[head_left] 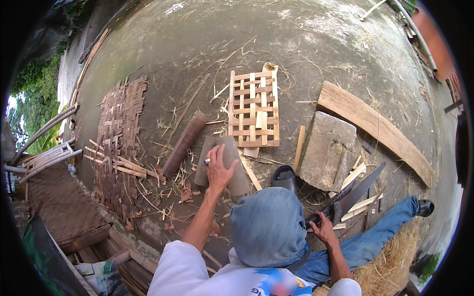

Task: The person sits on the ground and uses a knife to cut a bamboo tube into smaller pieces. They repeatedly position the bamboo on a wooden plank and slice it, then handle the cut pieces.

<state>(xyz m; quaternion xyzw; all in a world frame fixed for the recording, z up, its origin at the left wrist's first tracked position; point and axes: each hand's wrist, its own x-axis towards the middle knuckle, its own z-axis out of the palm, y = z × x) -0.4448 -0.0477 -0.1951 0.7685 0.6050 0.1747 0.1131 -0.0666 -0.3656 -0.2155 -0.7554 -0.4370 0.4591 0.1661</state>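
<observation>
My left hand [220,166] is closed over a grey-brown split bamboo piece [237,170], its fingers over one edge and the thumb across the middle. A second such bamboo piece [202,170] lies close against it on the left. Something small and white shows at the fingers, too small to name. My right hand [324,230] grips the dark handle of a machete [358,192], whose wide blade points up and to the right. Beyond my hands lies a woven bamboo lattice panel [254,109] of pale strips. A darker bamboo half [185,143] is left of my left hand.
A stone block [326,150] and a curved wooden plank [377,133] lie at the right. Pale split strips [363,204] are near the machete. At the left lies a worn brown woven mat [118,133]. Bamboo poles [49,163], shavings and straw [390,256] surround me.
</observation>
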